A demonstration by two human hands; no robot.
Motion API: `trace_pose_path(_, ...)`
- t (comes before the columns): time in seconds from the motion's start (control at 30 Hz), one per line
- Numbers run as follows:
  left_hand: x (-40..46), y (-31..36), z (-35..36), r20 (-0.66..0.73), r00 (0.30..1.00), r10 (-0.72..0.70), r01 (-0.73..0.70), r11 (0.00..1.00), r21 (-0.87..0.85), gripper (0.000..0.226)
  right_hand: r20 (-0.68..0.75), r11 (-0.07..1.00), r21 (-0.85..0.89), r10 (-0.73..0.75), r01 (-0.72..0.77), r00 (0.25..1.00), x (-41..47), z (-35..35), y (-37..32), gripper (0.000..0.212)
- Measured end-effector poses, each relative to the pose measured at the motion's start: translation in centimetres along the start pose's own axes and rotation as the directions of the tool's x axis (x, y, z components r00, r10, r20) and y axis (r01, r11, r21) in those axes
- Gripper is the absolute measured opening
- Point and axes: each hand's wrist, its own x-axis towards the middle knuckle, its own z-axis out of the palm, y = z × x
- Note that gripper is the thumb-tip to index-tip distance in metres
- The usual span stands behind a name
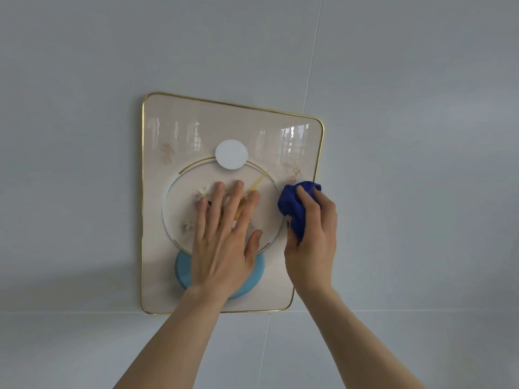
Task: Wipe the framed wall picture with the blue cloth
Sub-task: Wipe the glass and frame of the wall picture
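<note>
Wall (84, 136): pale grey panels, thin seams running up the right of centre and across the lower part of the frame; a soft shadow lies at lower left.

Picture (157, 248): hangs flat on the wall at centre frame, cream glossy face, thin gold frame with rounded corners. Window reflections show along its upper band. On its face: a white disc (231, 154) at upper centre, a large pale circle with a gold outline below it, faint floral marks, and a light blue disc (182, 272) at lower centre, partly covered by the left wrist.

Left hand (224, 237): released, palm flat against the picture's middle, fingers spread and pointing up, holding nothing.

Cloth (295, 206): dark blue, bunched into a wad, pressed to the picture's right part, just inside the gold edge at mid-height.

Right hand (313, 234): clenched around the cloth, fingers wrapped over its top, thumb side towards the picture's centre.

Both forearms rise bare from the lower edge of the frame
</note>
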Motion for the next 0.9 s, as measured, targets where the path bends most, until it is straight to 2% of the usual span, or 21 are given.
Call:
trace_pose_path(0.1,0.1,-0.3,1.6,-0.028,1.000,0.003,-0.002,0.999,0.040,0.068,0.059,0.966,-0.238,-0.094,0.106,0.994,-0.3,1.0,0.9,0.067)
trace_pose_path(0.2,0.1,-0.8,3.0,-0.070,0.997,0.017,-0.014,0.999,0.046,0.067,0.116,0.926,-0.326,-0.160,0.190,0.980,-0.6,1.6,1.9,0.057)
trace_pose_path(0.3,0.1,-1.0,3.9,-0.101,0.995,0.028,-0.021,0.998,0.064,0.065,0.149,0.931,-0.269,-0.213,0.246,0.966,-0.9,2.0,2.8,0.063)
trace_pose_path(0.4,0.1,-0.9,4.4,-0.122,0.992,0.025,-0.017,0.998,0.068,0.065,0.092,0.941,-0.205,-0.255,0.269,0.963,-0.9,2.5,3.5,0.052)
trace_pose_path(0.6,0.1,-1.0,4.9,-0.162,0.986,0.034,-0.024,0.998,0.062,0.064,-0.002,0.914,-0.262,-0.322,0.310,0.947,-2.6,3.8,4.7,0.039)
trace_pose_path(0.77,0.1,-1.1,5.1,-0.183,0.982,0.039,-0.028,0.998,0.059,0.063,0.019,0.888,-0.306,-0.355,0.344,0.934,-5.2,3.9,6.0,0.057)
trace_pose_path(0.9,0.1,-1.1,5.3,-0.206,0.978,0.044,-0.032,0.998,0.058,0.062,0.090,0.865,-0.297,-0.396,0.404,0.914,-7.4,3.1,7.2,0.057)
